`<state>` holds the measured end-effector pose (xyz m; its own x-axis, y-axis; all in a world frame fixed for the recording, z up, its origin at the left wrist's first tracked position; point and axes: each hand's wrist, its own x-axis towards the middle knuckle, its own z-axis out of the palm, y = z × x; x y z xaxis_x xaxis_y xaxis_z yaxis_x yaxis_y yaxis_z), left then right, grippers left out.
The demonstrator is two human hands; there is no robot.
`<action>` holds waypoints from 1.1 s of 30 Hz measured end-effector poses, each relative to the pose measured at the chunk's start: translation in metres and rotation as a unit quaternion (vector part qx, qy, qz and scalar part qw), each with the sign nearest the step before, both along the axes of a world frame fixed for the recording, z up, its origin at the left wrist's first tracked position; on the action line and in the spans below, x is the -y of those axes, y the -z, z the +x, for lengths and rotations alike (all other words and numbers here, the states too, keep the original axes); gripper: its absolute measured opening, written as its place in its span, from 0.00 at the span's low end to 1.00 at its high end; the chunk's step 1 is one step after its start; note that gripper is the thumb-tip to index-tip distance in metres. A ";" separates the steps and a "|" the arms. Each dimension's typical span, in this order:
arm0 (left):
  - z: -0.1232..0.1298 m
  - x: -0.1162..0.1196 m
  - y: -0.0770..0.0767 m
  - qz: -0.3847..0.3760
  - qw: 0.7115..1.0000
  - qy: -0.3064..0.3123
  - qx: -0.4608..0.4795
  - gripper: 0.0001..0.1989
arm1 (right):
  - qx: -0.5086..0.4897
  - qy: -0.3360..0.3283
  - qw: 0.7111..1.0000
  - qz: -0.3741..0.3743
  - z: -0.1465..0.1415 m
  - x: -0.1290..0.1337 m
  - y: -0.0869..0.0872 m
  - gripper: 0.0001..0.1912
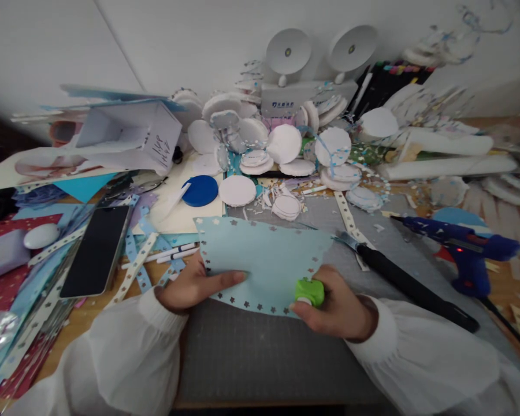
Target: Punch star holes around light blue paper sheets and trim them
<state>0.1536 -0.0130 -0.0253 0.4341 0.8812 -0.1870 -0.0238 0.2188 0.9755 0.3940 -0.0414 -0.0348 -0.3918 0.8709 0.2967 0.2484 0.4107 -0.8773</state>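
A light blue sheet of paper point(251, 254) is held up over the grey cutting mat, with small flower-shaped holes along its edges. My left hand point(203, 283) grips its left side, the thumb stretched across the front and the other fingers behind the sheet. In my right hand point(335, 306) is a green craft punch point(311, 292), set at the lower right edge of the paper. My thumb lies at the punch's white part, and the fingers wrap round its far side.
Right of the paper lie a black-handled knife point(416, 286) and a blue hot glue gun point(463, 245) with a red light. White round discs point(285, 144) crowd the back. A phone point(96, 251) and punched paper strips point(134, 271) lie left on the grey cutting mat's point(260, 364) side.
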 end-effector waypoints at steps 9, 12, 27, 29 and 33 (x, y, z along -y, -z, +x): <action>-0.003 -0.001 -0.002 -0.004 0.997 0.074 -0.011 0.16 | -0.057 -0.051 0.994 -0.079 -0.002 0.000 -0.010 0.03; -0.002 -0.001 -0.004 -0.001 0.996 0.091 -0.019 0.15 | -0.077 -0.065 0.993 -0.066 -0.001 0.002 -0.013 0.03; -0.001 0.000 -0.007 -0.036 0.997 0.074 -0.004 0.19 | -0.118 -0.035 0.984 -0.130 -0.005 0.006 -0.015 0.14; -0.002 0.000 -0.004 -0.051 0.997 0.051 0.000 0.19 | -0.118 -0.045 0.986 -0.106 -0.006 0.003 -0.014 0.13; -0.001 0.002 0.003 -0.074 0.997 -0.003 0.031 0.19 | -0.091 -0.051 0.992 -0.073 -0.004 -0.001 -0.011 0.10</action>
